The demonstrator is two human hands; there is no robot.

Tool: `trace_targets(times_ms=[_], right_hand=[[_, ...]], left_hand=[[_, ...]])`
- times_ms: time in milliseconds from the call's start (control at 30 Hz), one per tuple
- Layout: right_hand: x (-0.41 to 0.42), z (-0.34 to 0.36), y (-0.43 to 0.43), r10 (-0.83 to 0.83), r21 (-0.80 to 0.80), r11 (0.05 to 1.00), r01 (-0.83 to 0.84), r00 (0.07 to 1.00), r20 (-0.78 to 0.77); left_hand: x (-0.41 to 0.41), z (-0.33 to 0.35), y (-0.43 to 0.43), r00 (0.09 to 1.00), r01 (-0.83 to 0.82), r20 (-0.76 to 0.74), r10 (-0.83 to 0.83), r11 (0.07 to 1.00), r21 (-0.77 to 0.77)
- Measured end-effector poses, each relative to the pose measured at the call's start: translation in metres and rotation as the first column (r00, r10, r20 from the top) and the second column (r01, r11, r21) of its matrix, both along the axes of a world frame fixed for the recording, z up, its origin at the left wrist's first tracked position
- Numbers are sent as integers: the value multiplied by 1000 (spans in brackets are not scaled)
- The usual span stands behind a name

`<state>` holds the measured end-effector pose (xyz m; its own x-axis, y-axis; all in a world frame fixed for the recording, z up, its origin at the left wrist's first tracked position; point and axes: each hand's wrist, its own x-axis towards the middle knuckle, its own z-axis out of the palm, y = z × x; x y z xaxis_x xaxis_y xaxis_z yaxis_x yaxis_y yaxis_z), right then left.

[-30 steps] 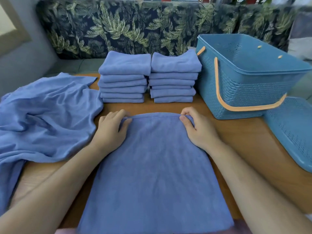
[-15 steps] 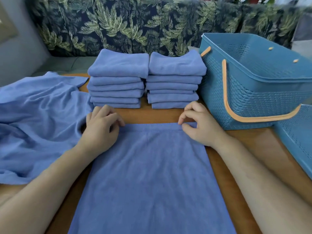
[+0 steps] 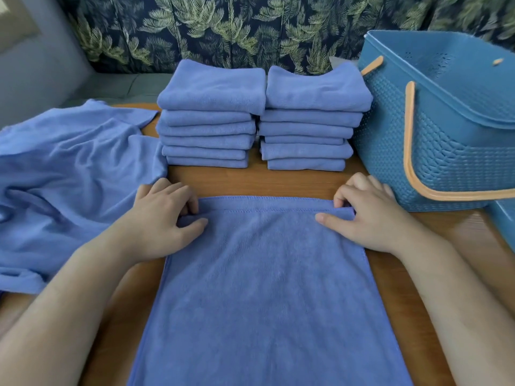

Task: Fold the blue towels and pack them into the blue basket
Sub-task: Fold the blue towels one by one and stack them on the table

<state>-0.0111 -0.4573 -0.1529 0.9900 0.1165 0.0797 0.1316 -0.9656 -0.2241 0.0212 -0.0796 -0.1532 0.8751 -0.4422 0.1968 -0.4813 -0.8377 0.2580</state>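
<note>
A blue towel (image 3: 267, 288) lies flat at the middle of the worktop (image 3: 278, 182), its long axis running from the near edge towards the far edge, short hem facing two folded stacks (image 3: 209, 118). The left grip (image 3: 161, 218) pinches the far left corner and the right grip (image 3: 370, 215) the far right corner, just beside the blue basket (image 3: 446, 140) at the right edge. Half a second ago both sat closer together along the hem; now they are spread to the corners, and a second stitched hem shows just behind the first.
</note>
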Motion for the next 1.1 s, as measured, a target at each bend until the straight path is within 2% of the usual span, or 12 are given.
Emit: trace_targets(times_ms=[133, 267, 367, 467, 767, 867, 1000, 1100], right_hand=[[-2, 3, -3, 72, 53, 996, -75, 996, 57], [-3, 10, -5, 176, 344, 918, -197, 980, 91], [-4, 9, -7, 142, 422, 896, -137, 990, 20], [-3, 7, -8, 95, 459, 884, -86, 995, 2], [1, 8, 3, -113, 359, 930, 83, 991, 65], [0, 8, 5, -131, 369, 925, 87, 987, 96], [4, 0, 4, -98, 359, 931, 65, 992, 75], [7, -5, 4, -47, 318, 948, 20, 996, 76]], left_hand=[[1, 1, 2, 999, 44, -3, -44, 999, -16], [0, 5, 5, 994, 62, -74, -75, 984, -166], [-1, 8, 5, 988, 34, -140, -69, 970, -240], [-3, 10, 3, 991, -14, -136, -20, 970, -244], [-1, 9, -6, 987, -161, -64, 148, 925, -344], [1, 6, -8, 988, -154, -42, 149, 913, -377], [7, -7, -5, 992, -121, -5, 123, 965, -235], [9, -8, -4, 992, -128, -19, 127, 966, -226]])
